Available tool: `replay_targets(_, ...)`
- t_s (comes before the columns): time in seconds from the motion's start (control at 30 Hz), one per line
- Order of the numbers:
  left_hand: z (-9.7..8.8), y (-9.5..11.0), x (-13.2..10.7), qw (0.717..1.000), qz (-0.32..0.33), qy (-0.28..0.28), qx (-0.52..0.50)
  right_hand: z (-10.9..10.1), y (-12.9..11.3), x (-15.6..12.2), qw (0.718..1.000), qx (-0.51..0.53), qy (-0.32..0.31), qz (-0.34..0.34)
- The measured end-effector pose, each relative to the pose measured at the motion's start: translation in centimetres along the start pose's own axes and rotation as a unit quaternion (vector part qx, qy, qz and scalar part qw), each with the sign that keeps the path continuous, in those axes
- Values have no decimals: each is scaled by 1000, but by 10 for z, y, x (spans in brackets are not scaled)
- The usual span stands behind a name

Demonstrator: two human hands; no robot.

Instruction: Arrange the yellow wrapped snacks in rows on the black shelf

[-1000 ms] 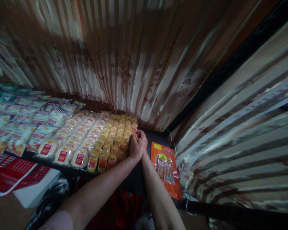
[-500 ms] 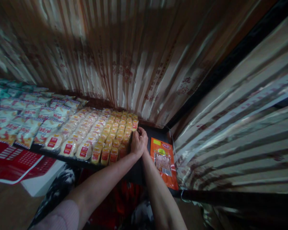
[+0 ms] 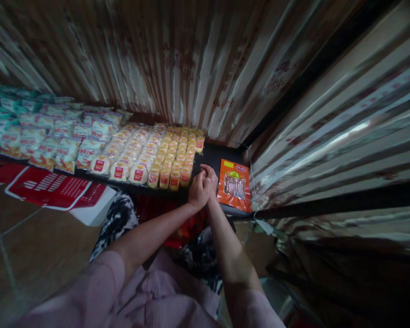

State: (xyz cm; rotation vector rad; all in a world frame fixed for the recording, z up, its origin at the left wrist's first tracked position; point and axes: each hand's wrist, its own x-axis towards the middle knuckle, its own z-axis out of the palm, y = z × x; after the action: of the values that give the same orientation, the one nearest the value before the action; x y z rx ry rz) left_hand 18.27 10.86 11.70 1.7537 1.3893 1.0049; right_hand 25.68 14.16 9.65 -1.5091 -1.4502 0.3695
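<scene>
My left hand [image 3: 198,190] and my right hand [image 3: 210,175] are together over the dark shelf, one against the other. The left fingers are curled in, and the right fingers bend across just beyond them. Whether anything is between them is hidden. Close on the left stand rows of small yellow wrapped cakes [image 3: 174,159] with red labels. An orange packet [image 3: 234,186] with a clear window showing brown sticks lies flat to the right of my hands, apart from them.
Round pale wrapped cakes [image 3: 133,155], white-and-blue snack bags [image 3: 66,148] and green bags [image 3: 7,105] fill the shelf leftward. Below are a red basket [image 3: 54,187] and a white box [image 3: 95,207]. Wrinkled printed sheeting [image 3: 187,86] hangs behind; a thin cord [image 3: 254,177] runs at right.
The view has tipped downward, so the shelf sits higher and more of my clothing and the floor shows. My hands stay together and are now slightly nearer the shelf's front edge.
</scene>
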Motion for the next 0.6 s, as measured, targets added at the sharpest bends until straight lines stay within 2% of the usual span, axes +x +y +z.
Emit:
replay_targets(0.07, -7, -1, -22, 1000, 2, 12, -3, -4, -11, -19, 1000, 9, -10, 12)
replay_targets(0.2, -21, -4, -63, 999, 46, 17, -9, -10, -32, -58, 1000, 11, -1, 24)
replay_targets(0.37, -37, -13, -106, 994, 102, -22, -17, -13, -47, -106, 999, 8, 30, 36)
replay_targets(0.5, -49, -31, -141, 992, 110, -66, 5, -9, -51, -146, 999, 16, 20, 24)
replay_targets(0.6, -58, -54, -162, 990, 84, -103, 41, -1, -51, -176, 998, 10, -40, 40)
